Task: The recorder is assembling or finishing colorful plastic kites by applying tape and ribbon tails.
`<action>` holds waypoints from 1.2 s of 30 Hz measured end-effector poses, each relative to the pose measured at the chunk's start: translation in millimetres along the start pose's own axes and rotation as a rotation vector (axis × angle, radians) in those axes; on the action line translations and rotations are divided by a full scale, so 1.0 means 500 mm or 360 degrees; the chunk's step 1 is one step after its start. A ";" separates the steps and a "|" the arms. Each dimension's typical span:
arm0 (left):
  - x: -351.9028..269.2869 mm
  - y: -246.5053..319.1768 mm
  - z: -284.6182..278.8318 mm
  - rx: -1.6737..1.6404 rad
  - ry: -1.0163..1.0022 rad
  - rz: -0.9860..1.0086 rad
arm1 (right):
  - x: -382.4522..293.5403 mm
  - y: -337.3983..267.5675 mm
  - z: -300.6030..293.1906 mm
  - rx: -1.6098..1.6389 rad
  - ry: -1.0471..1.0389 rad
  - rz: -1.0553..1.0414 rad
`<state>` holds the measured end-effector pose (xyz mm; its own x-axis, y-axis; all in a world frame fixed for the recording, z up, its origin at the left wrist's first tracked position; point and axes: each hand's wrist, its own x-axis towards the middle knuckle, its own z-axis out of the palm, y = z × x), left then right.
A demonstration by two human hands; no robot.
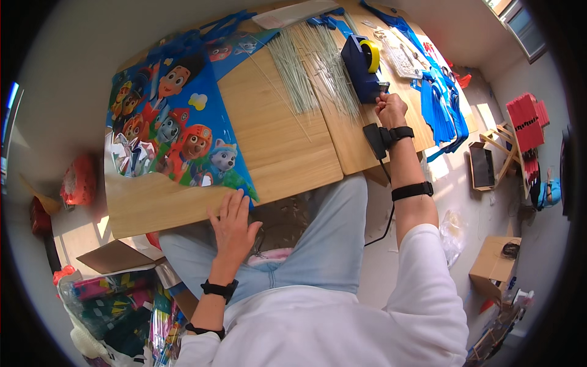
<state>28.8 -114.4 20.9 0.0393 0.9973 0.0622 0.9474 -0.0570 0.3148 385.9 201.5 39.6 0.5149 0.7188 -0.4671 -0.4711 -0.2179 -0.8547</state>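
Note:
A glossy blue plastic film sheet [183, 124] printed with cartoon dogs and a boy lies over the left part of the wooden table. My left hand [233, 220] rests on its near corner at the table edge, fingers apart, holding nothing. On the right stands a dark blue desktop tape dispenser [360, 73] with a roll of tape on a yellow core [370, 56]. At the dispenser's cutter my right hand [391, 110] has its fingertips pinched on the tape end. The clear strip itself is too small to make out.
Thin pale sticks [293, 69] lie in bundles beyond the bare wooden tabletop [275, 137]. Blue ribbons [438, 110] hang over the right edge near a clear plastic box [401, 57]. Cardboard boxes [493, 261] stand on the floor; packaged goods [114, 307] fill the lower left.

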 end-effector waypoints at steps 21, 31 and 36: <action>-0.002 -0.008 0.013 -0.0209 0.0208 -0.0030 | -0.456 0.216 0.199 -0.2091 -0.2639 -0.1686; 0.002 -0.011 0.030 -0.0134 0.0313 -0.0026 | -0.499 0.301 0.252 -0.2568 -0.2936 -0.2210; 0.003 -0.013 0.031 -0.0144 0.0350 -0.0004 | -0.490 0.320 0.254 -0.2577 -0.2907 -0.2325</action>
<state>27.7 -111.8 4.3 -0.0422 0.9639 0.2631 0.9148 -0.0685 0.3979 93.5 74.1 46.1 -0.9761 0.1467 -0.1602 0.1734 0.9705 -0.1678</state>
